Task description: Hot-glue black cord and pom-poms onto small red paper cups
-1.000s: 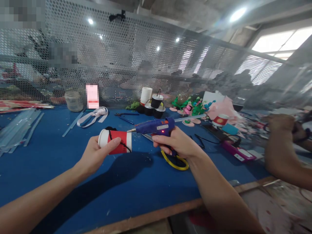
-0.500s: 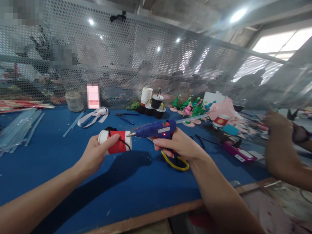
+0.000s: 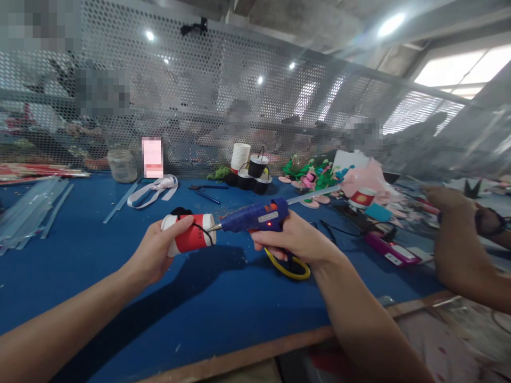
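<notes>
**Hands joining glue gun and cup above the blue table**

Both of my hands work over the blue table point(image 3: 120, 276), which is the widest thing in front of me, with a perforated metal screen point(image 3: 199, 96) standing behind it. My right hand point(image 3: 293, 242) is closed around the grip of the blue glue gun point(image 3: 255, 219); its small red light is on and a clear glue stick comes out of the back. My left hand point(image 3: 159, 252) is wrapped around a small paper cup point(image 3: 190, 238), held on its side in the air, a little above the table. The cup is red with white bands at both ends, and a thin black cord point(image 3: 199, 230) lies across it. The metal tip of the gun touches the cup's right end, near the cord, so I judge this is the gluing step. The next move, I think, needs a gentle squeeze of the trigger and a steady cup, with my thumb kept away from the hot tip. Under my right wrist lies a yellow loop point(image 3: 288, 268). At the right edge, another person's hand point(image 3: 447, 199) reaches over scattered craft pieces.
</notes>
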Available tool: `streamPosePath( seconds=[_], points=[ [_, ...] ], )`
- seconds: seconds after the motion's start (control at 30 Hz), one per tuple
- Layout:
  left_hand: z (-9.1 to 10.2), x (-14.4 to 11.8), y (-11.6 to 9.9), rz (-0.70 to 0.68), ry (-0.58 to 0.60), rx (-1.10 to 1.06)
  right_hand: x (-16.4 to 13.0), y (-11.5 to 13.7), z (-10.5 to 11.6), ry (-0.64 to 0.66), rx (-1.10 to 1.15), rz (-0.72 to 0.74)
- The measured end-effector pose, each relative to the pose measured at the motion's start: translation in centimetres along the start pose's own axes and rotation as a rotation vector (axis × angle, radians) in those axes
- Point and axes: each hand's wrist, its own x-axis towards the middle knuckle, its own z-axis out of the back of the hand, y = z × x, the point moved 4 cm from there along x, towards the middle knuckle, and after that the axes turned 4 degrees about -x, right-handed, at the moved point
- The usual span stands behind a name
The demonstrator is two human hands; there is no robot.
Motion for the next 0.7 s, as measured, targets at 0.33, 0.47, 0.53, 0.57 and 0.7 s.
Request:
streamPosePath(
  seconds=[0.33, 0.47, 0.53, 0.57, 0.7],
  points=[
    [0.0, -0.1, 0.0, -0.023, 0.028, 0.011, -0.2, 0.3, 0.2, -0.002, -0.020, -0.007],
    [0.0, -0.1, 0.1, -0.056, 0.048, 0.035, -0.2, 0.1, 0.3, -0.033, -0.003, -0.007],
    [0.0, -0.2, 0.1, -0.064, 0.077, 0.052, -0.1, -0.1, 0.4, -0.048, 0.010, 0.003],
    [-0.1, -0.3, 0.2, -0.069, 0.088, 0.057, 0.0, -0.2, 0.5, -0.053, 0.017, 0.004],
    [-0.2, -0.6, 0.1, -0.113, 0.113, 0.069, 0.5, -0.9, 0.7, -0.068, 0.059, -0.014]
  ],
)
